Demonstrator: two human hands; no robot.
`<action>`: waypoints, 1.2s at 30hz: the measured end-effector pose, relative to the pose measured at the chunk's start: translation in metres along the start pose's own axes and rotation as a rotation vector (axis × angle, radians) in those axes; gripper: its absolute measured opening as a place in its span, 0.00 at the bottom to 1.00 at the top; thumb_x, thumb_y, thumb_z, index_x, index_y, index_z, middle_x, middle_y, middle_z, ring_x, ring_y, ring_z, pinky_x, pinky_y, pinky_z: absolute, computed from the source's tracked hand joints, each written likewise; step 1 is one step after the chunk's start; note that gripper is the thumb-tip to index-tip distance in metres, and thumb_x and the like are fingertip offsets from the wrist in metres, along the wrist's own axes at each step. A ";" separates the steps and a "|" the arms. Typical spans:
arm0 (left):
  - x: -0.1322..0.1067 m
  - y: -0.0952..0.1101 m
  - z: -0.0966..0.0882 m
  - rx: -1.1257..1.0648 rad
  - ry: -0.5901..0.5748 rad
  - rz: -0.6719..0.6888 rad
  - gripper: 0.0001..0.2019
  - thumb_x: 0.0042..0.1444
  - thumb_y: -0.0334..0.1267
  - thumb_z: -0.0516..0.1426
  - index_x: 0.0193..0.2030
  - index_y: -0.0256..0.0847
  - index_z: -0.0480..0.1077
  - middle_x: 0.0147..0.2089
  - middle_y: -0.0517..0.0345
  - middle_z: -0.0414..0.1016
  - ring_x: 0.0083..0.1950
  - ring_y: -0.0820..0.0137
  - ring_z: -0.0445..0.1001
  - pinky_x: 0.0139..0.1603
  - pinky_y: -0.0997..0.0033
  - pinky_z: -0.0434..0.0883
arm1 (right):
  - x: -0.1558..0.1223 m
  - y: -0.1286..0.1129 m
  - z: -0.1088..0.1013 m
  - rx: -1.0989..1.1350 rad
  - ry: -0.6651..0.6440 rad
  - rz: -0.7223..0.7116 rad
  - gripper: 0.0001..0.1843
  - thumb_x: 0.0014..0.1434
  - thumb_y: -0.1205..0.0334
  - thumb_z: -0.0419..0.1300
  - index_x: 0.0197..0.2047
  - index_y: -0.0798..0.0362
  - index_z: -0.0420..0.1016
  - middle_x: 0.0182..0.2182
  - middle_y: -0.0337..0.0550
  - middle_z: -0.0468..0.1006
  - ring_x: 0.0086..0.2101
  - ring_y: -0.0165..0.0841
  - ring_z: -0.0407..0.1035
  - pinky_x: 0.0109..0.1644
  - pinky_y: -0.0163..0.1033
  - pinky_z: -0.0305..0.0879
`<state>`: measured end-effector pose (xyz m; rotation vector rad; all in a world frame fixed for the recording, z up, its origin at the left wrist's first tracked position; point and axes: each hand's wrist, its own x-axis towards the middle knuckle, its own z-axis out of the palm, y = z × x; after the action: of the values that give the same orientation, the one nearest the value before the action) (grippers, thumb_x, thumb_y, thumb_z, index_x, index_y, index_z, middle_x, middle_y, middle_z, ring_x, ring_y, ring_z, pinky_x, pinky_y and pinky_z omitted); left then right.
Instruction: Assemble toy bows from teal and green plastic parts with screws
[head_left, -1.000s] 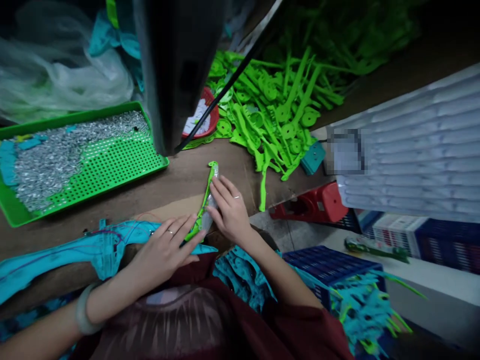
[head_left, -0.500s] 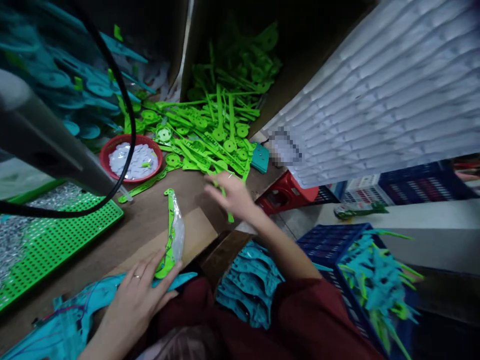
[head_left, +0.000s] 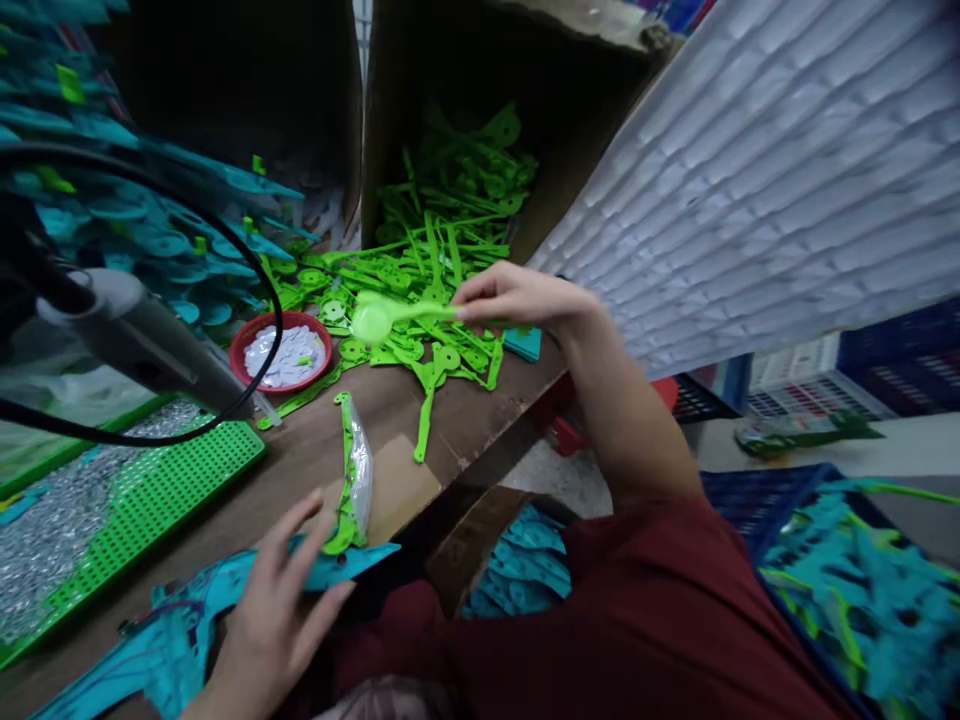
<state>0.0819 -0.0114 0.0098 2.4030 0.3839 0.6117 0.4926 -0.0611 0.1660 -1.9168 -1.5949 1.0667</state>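
Above the green pile (head_left: 435, 258), 1 green part (head_left: 401, 313) in right hand (head_left: 517, 297); left hand (head_left: 274, 612) spread.

You could read no text, label, brand, number or sign in view. The green packet (head_left: 802, 435), out beyond the work surface's (head_left: 390, 405) right edge, was too blurred for you to tell whether it bore print.

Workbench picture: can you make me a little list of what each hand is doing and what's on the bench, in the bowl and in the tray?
Right hand: holds a lime-green round-ended part
Left hand: open, beside the turquoise plastic piece; touching unclear
Bench: lime-green curved part with shiny strip
Red bowl: white pieces
Green tray: small silvery pieces
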 end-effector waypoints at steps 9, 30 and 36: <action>0.032 0.030 -0.009 -0.838 0.063 -0.649 0.34 0.60 0.54 0.59 0.68 0.41 0.59 0.65 0.42 0.68 0.62 0.53 0.72 0.57 0.53 0.75 | 0.005 -0.067 0.081 -0.352 -0.457 -0.373 0.14 0.66 0.57 0.57 0.37 0.59 0.77 0.27 0.38 0.74 0.27 0.24 0.64 0.34 0.32 0.57; -0.041 0.005 0.040 0.114 0.024 0.153 0.17 0.67 0.40 0.54 0.61 0.45 0.70 0.60 0.51 0.74 0.59 0.63 0.75 0.59 0.67 0.74 | 0.015 0.089 -0.007 -0.350 0.512 0.293 0.15 0.69 0.59 0.48 0.43 0.60 0.71 0.30 0.41 0.78 0.20 0.24 0.61 0.26 0.32 0.63; -0.016 0.025 0.017 -0.638 0.014 -0.463 0.18 0.62 0.47 0.59 0.57 0.49 0.73 0.55 0.51 0.77 0.53 0.59 0.78 0.54 0.62 0.76 | -0.008 0.024 0.025 -0.266 0.353 -0.064 0.14 0.65 0.55 0.55 0.45 0.56 0.73 0.32 0.41 0.80 0.22 0.24 0.63 0.27 0.30 0.61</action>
<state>0.0800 -0.0454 0.0086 1.6304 0.6203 0.4488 0.4877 -0.0779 0.1353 -2.0653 -1.6388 0.4722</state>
